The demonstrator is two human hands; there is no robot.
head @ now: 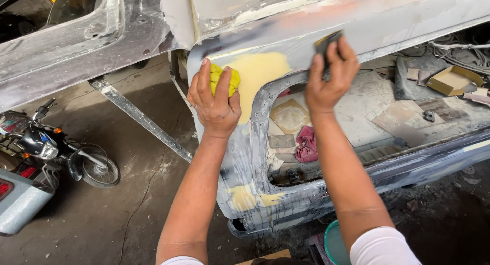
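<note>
Two bare hands work on the stripped body panel (pixel 286 20) of a car, seen from above; we press our left hand (pixel 214 99) against the panel with its fingers closed over a crumpled yellow cloth (pixel 224 77), so that the cloth lies between palm and metal at the left edge of a pale yellow filler patch (pixel 258 73); our right hand (pixel 329 76) sits higher and to the right, its fingers clamped on a dark sanding block (pixel 325 41) held flat against the grey, scuffed metal just above the curved edge of the opening (pixel 265 99); the two hands are near each other, with the filler patch between them.

Below the patch the panel bends down to a corner where a smaller smear of yellow filler (pixel 242 196) shows; through the opening we see the dusty inside of the car, with a pink rag (pixel 306 142) lying among sheets of worn sandpaper, and farther right an open cardboard box (pixel 451 79) beside a bundle of wires (pixel 462 53).

On the concrete floor (pixel 102 219) to the left stands a motorcycle (pixel 56 153); a teal bucket (pixel 334 242) shows by our right forearm at the bottom edge.
</note>
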